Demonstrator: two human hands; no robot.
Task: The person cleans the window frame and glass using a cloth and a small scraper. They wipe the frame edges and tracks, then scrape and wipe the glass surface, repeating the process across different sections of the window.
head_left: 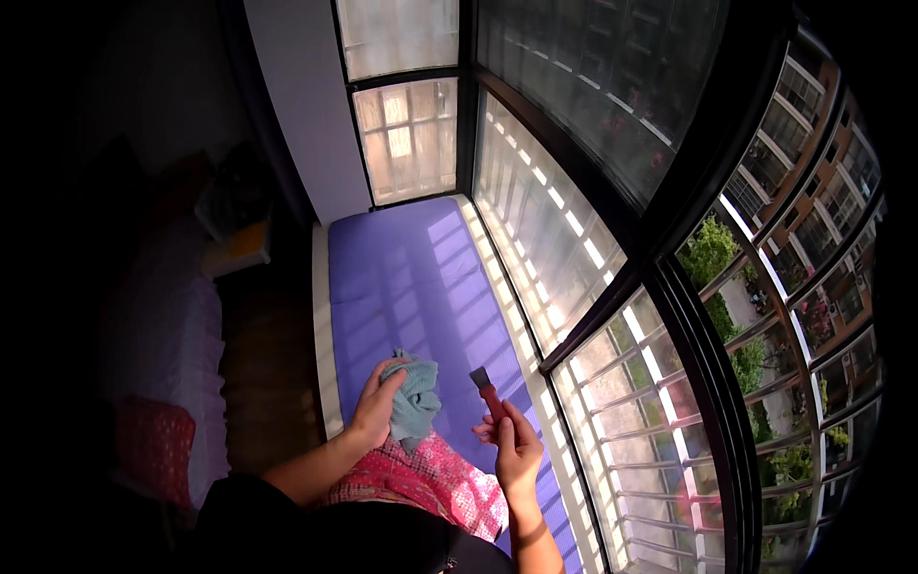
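My left hand (375, 407) is closed around a crumpled grey-green cloth (414, 397), which hangs loosely from the fingers. In my right hand (516, 445) is a small scraper (491, 394) with a red handle and a flat grey blade. Its blade points up and away from me, apart from both the cloth and the window. Both hands are over a purple mat (397, 277) that covers the window ledge.
Pink patterned fabric (421, 478) covers my legs on the mat. Black-framed window panes (545, 215) rise along the right, with metal bars (650, 430) outside. At the left, a bed with a pale ruffled cover (182, 325) stands beside a dark wooden floor (273, 383).
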